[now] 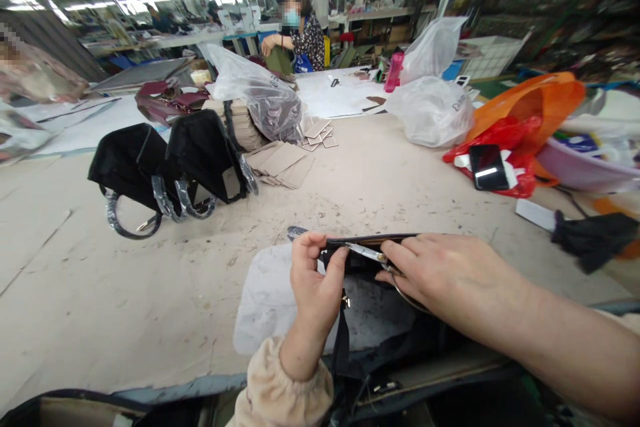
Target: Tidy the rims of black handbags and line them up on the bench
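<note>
A black handbag (373,340) lies in front of me at the near edge of the worktable, its top rim turned up. My left hand (315,283) pinches that rim near its left end, fingers closed on it. My right hand (440,273) grips small metal scissors (367,252) whose blades rest along the bag's top edge, pointing left. A pale plastic sheet (270,300) lies under the bag.
Two black handbags (165,167) with wrapped handles stand at the left. Stacked tan cardboard pieces (283,163), clear plastic bags (430,110), red and orange bags (520,120) and a phone (487,167) lie further back. A masked person (300,30) works at the table's far end.
</note>
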A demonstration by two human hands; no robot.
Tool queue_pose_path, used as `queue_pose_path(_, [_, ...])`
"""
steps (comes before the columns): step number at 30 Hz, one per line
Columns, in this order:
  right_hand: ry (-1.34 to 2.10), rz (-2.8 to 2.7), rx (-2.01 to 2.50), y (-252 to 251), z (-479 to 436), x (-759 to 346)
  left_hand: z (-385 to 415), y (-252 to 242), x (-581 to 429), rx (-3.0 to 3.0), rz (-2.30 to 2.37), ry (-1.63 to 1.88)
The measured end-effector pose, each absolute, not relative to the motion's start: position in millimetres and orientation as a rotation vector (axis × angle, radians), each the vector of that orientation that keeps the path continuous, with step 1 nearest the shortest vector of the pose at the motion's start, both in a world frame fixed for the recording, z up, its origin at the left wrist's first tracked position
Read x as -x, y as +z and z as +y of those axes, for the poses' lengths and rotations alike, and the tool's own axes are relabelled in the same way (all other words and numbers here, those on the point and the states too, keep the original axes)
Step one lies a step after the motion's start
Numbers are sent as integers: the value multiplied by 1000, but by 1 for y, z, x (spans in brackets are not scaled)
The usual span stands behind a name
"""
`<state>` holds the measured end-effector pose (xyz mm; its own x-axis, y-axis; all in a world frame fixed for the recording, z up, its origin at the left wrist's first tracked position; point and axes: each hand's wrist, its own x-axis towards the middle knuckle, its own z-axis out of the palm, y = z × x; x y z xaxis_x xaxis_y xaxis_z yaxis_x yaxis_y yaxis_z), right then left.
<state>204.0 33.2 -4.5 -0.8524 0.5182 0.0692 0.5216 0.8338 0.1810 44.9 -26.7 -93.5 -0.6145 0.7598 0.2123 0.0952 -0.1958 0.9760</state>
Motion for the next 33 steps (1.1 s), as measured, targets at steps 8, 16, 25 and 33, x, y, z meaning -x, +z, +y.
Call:
queue_pose_path(8, [-388,-2920,810,-8,35,-204,-22,-85,-40,-795,1466,1787])
queue_pose_path(16, [-434,-2899,806,-8,34,-199,-22,-85,-40,-765,1402,1780])
queue_pose_path(25, [-478,-2867,751,-14,34,-199,-22,-82,-37,-700,1307,1730])
queue_pose_path(33, [-545,-2870,844,-13,33,-190,-18,-83,-39,-625,1233,1745])
